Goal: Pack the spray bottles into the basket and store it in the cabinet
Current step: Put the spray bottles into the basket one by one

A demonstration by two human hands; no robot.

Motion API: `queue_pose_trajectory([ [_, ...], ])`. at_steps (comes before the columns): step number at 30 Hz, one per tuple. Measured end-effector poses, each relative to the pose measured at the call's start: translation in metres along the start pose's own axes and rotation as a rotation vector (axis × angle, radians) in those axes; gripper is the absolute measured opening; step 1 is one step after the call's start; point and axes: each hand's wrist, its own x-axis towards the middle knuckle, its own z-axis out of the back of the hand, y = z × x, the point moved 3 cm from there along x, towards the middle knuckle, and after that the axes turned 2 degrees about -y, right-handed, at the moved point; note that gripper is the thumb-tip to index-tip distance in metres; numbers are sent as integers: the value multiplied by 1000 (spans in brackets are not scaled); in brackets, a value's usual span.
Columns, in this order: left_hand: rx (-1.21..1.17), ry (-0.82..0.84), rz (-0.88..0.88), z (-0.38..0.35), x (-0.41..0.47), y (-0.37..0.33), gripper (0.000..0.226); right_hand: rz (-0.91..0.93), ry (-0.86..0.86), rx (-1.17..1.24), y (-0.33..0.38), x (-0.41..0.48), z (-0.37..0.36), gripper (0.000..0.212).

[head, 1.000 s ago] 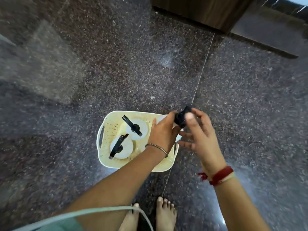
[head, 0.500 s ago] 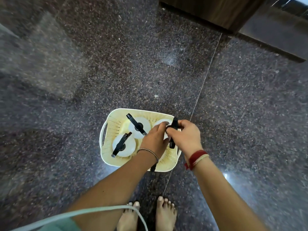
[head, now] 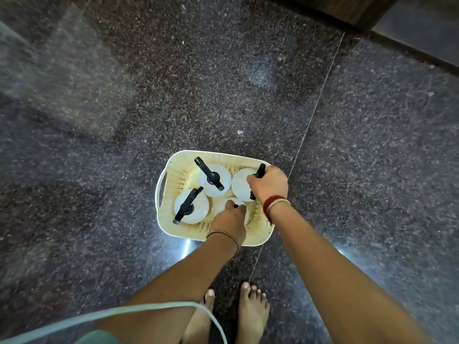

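Observation:
A cream perforated basket point(head: 173, 175) stands on the dark granite floor. Inside it stand several white spray bottles with black trigger heads: one at the back point(head: 221, 176), one at the front left point(head: 198, 207), one at the back right point(head: 239, 184) and one at the front, mostly hidden under my hand. My right hand point(head: 270, 183) grips the black trigger head of the back right bottle. My left hand point(head: 229, 217) closes over the top of the front bottle.
My bare feet point(head: 250, 311) stand just behind the basket. A dark wooden cabinet base point(head: 347, 8) runs along the top right. A pale cord point(head: 149, 309) crosses the lower left. A thin floor joint point(head: 313, 115) passes the basket's right side.
Both hands have lowered into the basket. The bottle held above the basket's right corner now stands inside it, and my left hand has shifted onto the front bottle.

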Motion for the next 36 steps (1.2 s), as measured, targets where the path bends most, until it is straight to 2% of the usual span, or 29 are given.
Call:
queue_pose_trajectory([
  [5,86,41,-38,5,8,6,42,83,-6,-87,-1,-12,-15,25],
  [8,78,58,-102,-1,5,14,53,92,-21,-72,-10,-19,-19,33],
  [11,99,15,-149,1,-4,22,60,91,35,1,-15,-16,-18,39],
  [14,84,-194,-218,22,-12,27,54,91,88,94,-19,-16,-14,50],
  [16,50,-414,-288,45,-16,26,48,98,20,104,-23,-19,-7,56],
  [17,-6,-523,-252,58,-15,27,49,101,-52,65,-25,-23,-3,58],
  [19,-236,-638,-2,81,-6,35,64,95,-192,-48,-27,-30,4,60],
  [21,-455,-535,305,91,8,42,82,81,-233,-102,-30,-39,6,61],
  [22,-463,-442,391,91,14,43,80,78,-216,-113,-33,-44,5,62],
  [24,-369,-304,428,87,24,41,60,81,-160,-114,-37,-48,-1,62],
  [27,-315,-319,376,83,32,39,37,120,-83,-26,-35,-46,-8,56],
  [30,-267,-313,239,81,34,38,33,160,-24,96,-29,-41,-12,45],
  [33,-9,-262,50,86,36,38,31,161,-8,145,-27,-36,-11,41],
  [36,238,-255,-35,93,39,37,31,155,23,157,-28,-33,-10,42],
])
